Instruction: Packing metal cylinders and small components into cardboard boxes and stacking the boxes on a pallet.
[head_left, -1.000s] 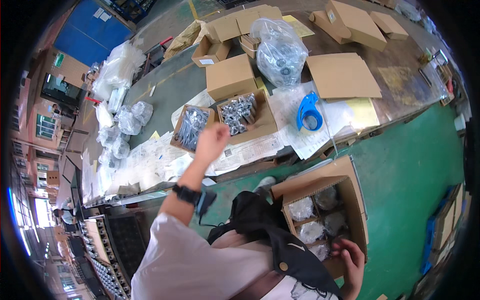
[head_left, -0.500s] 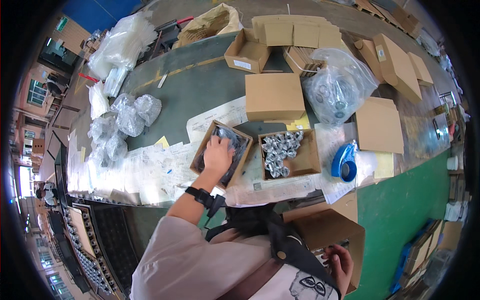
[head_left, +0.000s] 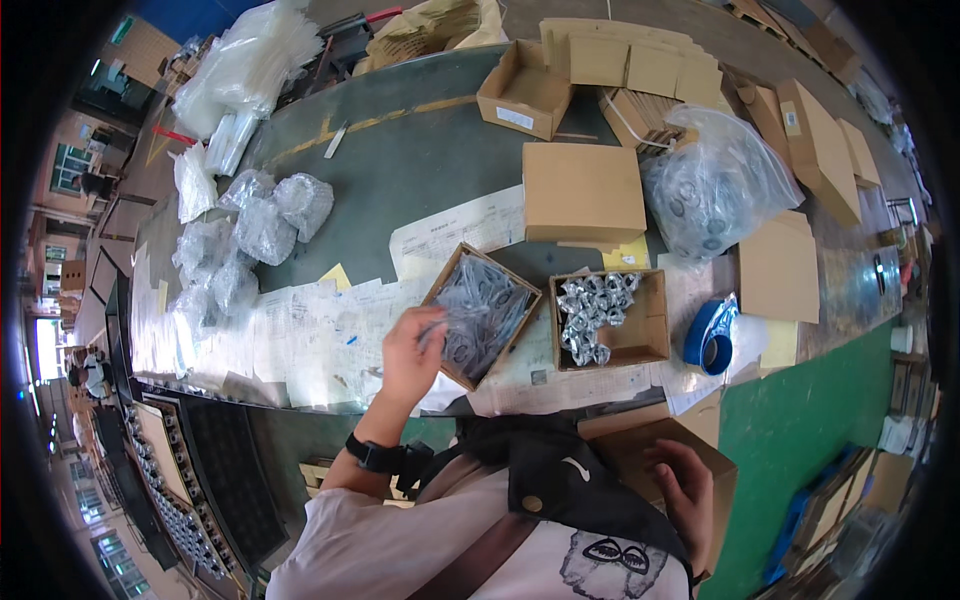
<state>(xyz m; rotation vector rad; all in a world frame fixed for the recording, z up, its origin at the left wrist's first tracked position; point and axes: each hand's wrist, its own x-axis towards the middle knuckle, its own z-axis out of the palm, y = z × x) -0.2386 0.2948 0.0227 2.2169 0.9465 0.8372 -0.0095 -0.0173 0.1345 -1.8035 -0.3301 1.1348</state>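
Open box (head_left: 508,340) of clear-bagged grey rings (head_left: 482,312), lying askew near the front edge of the bench (head_left: 400,180); of the hands, the left hand (head_left: 410,362) is at the box's left side, fingers partly curled, its hold on a bag impossible to tell; the right hand (head_left: 688,488), loosely open and apparently empty, is by a brown carton (head_left: 640,452) below the bench edge; rightward stand a box of shiny metal parts (head_left: 592,312) and a blue tape dispenser (head_left: 708,340); bubble-wrapped bundles (head_left: 265,230) lie to the left.
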